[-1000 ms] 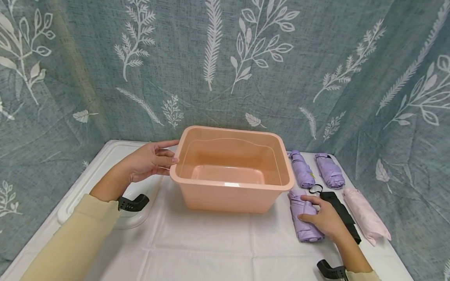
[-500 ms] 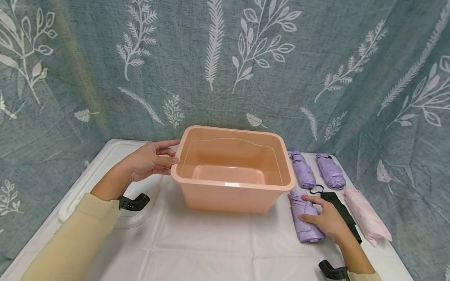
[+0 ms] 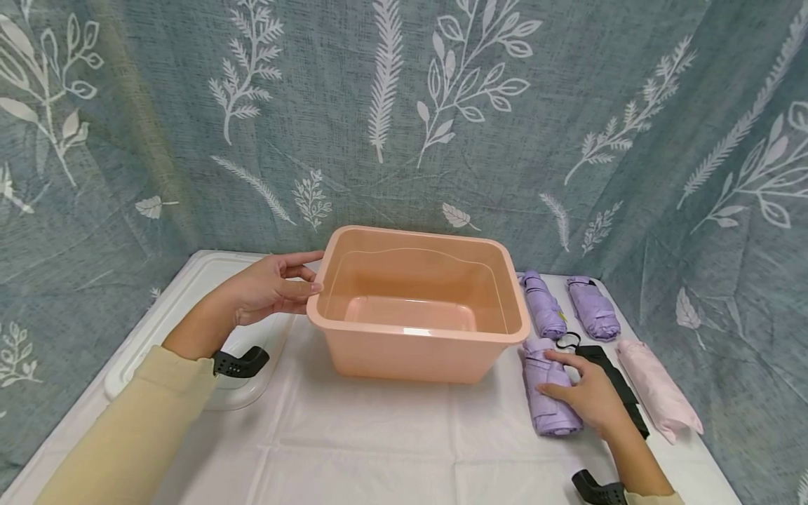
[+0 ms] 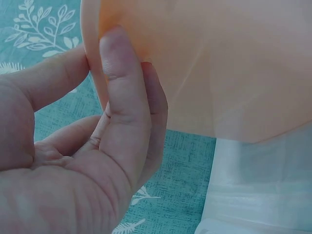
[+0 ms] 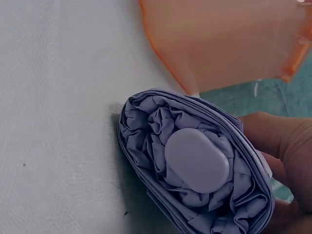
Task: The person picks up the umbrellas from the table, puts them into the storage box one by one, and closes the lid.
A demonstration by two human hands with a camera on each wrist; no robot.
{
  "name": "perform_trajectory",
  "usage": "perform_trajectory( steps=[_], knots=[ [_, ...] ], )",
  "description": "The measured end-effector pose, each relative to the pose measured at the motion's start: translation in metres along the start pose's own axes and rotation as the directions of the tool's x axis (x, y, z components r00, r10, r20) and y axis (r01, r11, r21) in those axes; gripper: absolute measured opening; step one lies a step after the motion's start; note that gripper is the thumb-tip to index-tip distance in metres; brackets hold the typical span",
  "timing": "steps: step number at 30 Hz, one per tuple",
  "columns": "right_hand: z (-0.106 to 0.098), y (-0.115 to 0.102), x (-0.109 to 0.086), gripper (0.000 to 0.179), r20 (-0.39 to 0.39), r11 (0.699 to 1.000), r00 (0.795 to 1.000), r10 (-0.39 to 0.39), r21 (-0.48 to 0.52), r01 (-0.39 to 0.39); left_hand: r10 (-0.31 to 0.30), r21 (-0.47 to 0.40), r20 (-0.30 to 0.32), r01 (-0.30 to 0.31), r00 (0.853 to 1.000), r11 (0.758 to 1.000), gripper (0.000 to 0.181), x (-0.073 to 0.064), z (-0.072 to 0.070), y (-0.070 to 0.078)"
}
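Observation:
A peach plastic bin (image 3: 404,354) stands in the middle of the table. My left hand (image 3: 268,289) holds its left rim, and in the left wrist view the fingers (image 4: 124,92) pinch the bin's edge (image 4: 92,58). To the right of the bin, my right hand (image 3: 583,393) grips a folded purple umbrella (image 3: 549,403) between thumb and fingers. The right wrist view shows the umbrella's end with its pale oval handle cap (image 5: 197,161) and bunched fabric; it lies on or just above the white cloth. Part of the umbrella is covered by the hand.
Two more folded purple umbrellas (image 3: 543,305) (image 3: 593,307) lie behind the right hand. A black folded umbrella (image 3: 609,372) with a wrist loop and a pink one (image 3: 659,386) lie beside it. A white lid (image 3: 148,354) is at the left. Patterned curtain (image 3: 353,112) surrounds the table.
The purple umbrella in my right hand has shifted very slightly, its far end moving a little to the right. My left hand and the bin stay in place.

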State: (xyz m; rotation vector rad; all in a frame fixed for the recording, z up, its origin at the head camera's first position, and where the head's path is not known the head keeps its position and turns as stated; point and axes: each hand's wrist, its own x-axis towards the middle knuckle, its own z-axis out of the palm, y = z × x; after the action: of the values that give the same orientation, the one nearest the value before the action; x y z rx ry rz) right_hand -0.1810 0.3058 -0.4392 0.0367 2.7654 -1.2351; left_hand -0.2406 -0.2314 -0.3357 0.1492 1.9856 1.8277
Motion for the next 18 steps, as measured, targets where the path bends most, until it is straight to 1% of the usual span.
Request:
perform_trajectory(
  steps=[2,5,8,12,15,18],
  knots=[
    [-0.003,0.000,-0.001,0.073,-0.014,0.999,1.000,-0.005,0.035,0.006,-0.001,0.000,-0.002,0.001,1.000,1.000,0.082,0.000,0.000,0.000],
    [-0.007,-0.001,-0.002,0.076,-0.015,0.993,1.000,0.016,0.117,-0.014,-0.005,0.000,-0.006,0.005,1.000,1.000,0.083,0.000,0.000,0.000],
    [-0.012,-0.005,-0.002,0.079,0.004,0.976,0.999,0.044,0.214,-0.044,-0.010,-0.001,-0.010,0.010,1.000,1.000,0.082,0.000,0.000,0.000],
    [-0.019,-0.010,0.001,0.078,0.013,0.954,1.000,0.029,0.300,-0.031,-0.012,-0.012,-0.016,0.012,1.000,1.000,0.081,0.000,0.000,0.000],
    [-0.024,-0.013,0.003,0.076,0.005,0.947,1.000,0.019,0.322,-0.020,-0.010,-0.024,-0.014,0.010,1.000,1.000,0.081,0.000,0.000,0.000],
    [-0.029,-0.017,0.004,0.076,0.007,0.943,0.999,0.031,0.331,-0.032,-0.007,-0.033,-0.009,0.007,1.000,0.999,0.082,0.000,0.000,0.000]
  ],
)
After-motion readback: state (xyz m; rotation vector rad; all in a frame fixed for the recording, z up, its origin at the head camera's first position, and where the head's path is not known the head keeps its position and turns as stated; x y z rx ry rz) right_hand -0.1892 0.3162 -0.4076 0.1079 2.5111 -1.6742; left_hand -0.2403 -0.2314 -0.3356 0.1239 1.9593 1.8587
